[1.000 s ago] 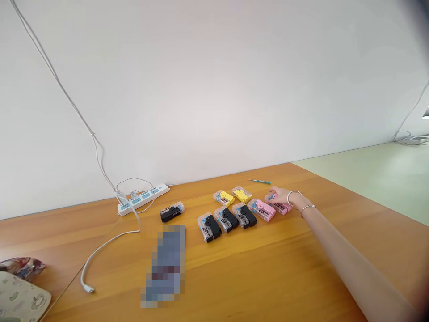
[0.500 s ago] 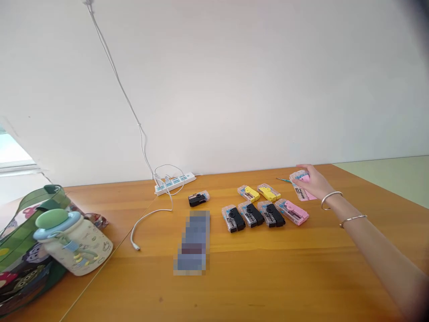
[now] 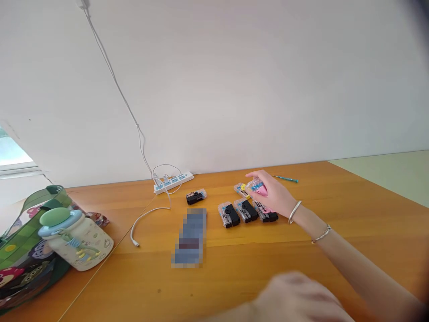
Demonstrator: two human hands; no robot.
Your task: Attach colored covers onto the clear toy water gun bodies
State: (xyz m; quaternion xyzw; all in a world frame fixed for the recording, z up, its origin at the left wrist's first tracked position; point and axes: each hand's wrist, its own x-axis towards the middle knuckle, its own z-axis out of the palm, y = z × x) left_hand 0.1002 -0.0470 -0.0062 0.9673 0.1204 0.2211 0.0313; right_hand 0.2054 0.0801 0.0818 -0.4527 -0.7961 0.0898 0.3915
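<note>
My right hand [image 3: 270, 192] is shut on a pink device in a clear blister pack [image 3: 257, 188], holding it above the back of the row. Below it lie several black devices in clear blister packs, the nearest being [image 3: 229, 214], and the last is partly under my hand. A yellow device in its pack [image 3: 241, 190] shows just left of my fingers. My left hand [image 3: 295, 297] is blurred at the bottom edge, with nothing visible in it. It is far from the packs.
A white power strip [image 3: 173, 182] with a white cable [image 3: 149, 219] stands by the wall. Left of the row are a black device pack [image 3: 196, 197] and a pixelated flat object [image 3: 188, 238]. A teal screwdriver [image 3: 285, 179] lies behind. A bottle [image 3: 76, 239] and a green bag [image 3: 27, 250] sit at left.
My right hand has moved left from the far right, carrying a pink pack over the row. My left hand has entered at the bottom. The pink pack lying on the table no longer shows.
</note>
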